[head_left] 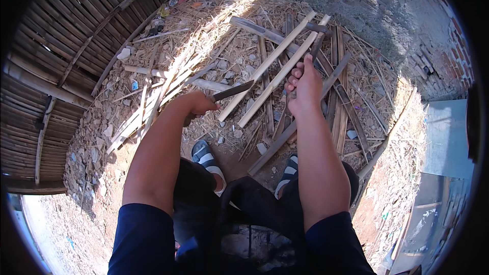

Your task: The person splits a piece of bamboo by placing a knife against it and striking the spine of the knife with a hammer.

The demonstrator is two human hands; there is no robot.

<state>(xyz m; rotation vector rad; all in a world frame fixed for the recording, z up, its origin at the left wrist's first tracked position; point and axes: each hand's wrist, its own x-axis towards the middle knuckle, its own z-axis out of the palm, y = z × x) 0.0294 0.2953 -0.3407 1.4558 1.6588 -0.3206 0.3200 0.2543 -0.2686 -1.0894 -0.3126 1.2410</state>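
My left hand [200, 103] is closed round a large knife [233, 91], its dark blade pointing right and slightly away. The blade's tip reaches close to the nearer end of two pale split strips [269, 65], which look like bamboo. My right hand [305, 85] grips what looks like a hammer [317, 45], held up with its dark head [318, 28] at the far end. That head overlaps the upper part of the right-hand pale strip [291, 66] in the picture. Fingers cover most of both tools' grips.
Darker poles and slats [340, 71] lie crisscrossed beneath and right of the pale strips. A bundle of thin split pieces [153, 109] lies left, among rubble and straw. A bamboo wall [61, 46] stands left, a brick wall [377, 15] far right. My sandalled feet [206, 158] are close by.
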